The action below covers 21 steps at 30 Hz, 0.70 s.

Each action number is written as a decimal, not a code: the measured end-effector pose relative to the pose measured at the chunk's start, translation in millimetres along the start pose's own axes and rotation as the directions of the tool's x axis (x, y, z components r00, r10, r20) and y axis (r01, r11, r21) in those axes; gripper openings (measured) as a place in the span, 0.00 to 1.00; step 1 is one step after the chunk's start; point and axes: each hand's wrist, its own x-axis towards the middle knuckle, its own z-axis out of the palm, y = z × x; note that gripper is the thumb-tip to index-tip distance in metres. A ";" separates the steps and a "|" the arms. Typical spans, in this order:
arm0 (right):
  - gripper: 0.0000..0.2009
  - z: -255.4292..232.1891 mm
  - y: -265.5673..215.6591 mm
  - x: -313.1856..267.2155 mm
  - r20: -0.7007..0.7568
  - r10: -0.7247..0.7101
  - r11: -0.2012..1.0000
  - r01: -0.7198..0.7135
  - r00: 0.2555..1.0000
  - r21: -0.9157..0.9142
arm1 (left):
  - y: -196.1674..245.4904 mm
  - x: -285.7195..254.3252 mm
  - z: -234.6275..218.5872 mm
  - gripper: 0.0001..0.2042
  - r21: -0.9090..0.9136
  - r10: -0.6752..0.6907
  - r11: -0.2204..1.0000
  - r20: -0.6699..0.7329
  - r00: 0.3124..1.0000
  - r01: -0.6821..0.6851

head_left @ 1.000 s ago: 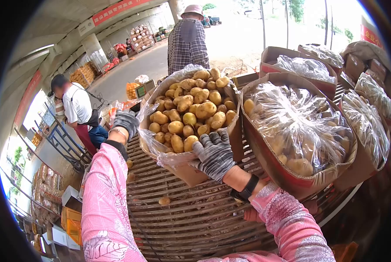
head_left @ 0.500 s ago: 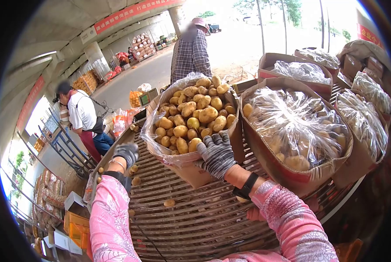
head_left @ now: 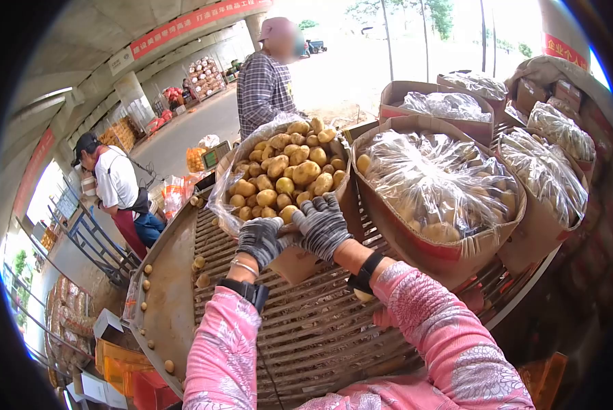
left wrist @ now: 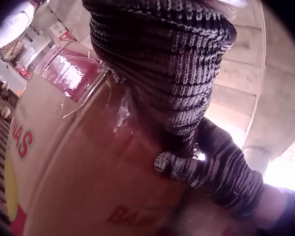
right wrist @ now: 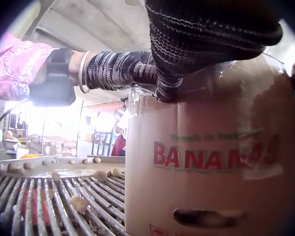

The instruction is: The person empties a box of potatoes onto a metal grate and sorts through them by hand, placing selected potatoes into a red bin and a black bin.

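A cardboard box (right wrist: 187, 123) lined with clear plastic stands on the slatted rack, heaped with potatoes (head_left: 279, 167). Both hands wear grey striped gloves. At the box's near rim, the left hand (head_left: 260, 240) and the right hand (head_left: 320, 225) lie side by side, gripping the edge and its plastic. In the left wrist view the left hand (left wrist: 157, 69) bends over the rim, with the other glove (left wrist: 221, 167) beside it, thumb against the cardboard. The right wrist view has the right hand (right wrist: 201, 44) curled over the top edge and the left hand (right wrist: 118, 71) behind it.
Right of this box stands a larger box (head_left: 443, 273) of potatoes under gathered plastic, with several more boxes beyond. Loose potatoes lie on the slatted rack (head_left: 306, 328) and along its left tray (head_left: 166, 294). One person (head_left: 262, 89) stands behind the box, another (head_left: 118, 178) at the left.
The left hand has come from the left side of the box to its near rim, beside the right hand. The person behind the box has turned to the right. The view has shifted.
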 end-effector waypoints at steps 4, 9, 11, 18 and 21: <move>0.23 0.7 -0.7 1.4 -0.060 0.007 1.000 -0.008 0.998 -0.021 | -11.0 1.7 20.3 0.24 -0.029 -0.046 0.998 0.044 0.998 0.047; 0.23 13.0 -1.1 6.6 -0.086 0.005 0.993 -0.015 0.996 -0.115 | 3.9 -1.5 7.0 0.21 0.013 -0.104 0.994 -0.069 0.992 0.105; 0.24 8.4 -5.9 2.7 -0.087 -0.009 0.993 -0.001 0.996 -0.119 | 8.7 -3.9 7.8 0.21 0.000 -0.172 0.985 -0.020 0.985 0.172; 0.25 3.0 -15.3 5.2 -0.048 0.031 0.990 -0.037 0.998 -0.138 | 19.8 -17.3 -7.9 0.17 -0.076 -0.256 0.965 -0.100 0.961 0.249; 0.27 7.8 -13.4 4.2 -0.091 0.021 0.989 -0.034 0.996 -0.144 | 18.8 -17.9 -7.0 0.17 -0.103 -0.252 0.965 -0.114 0.961 0.241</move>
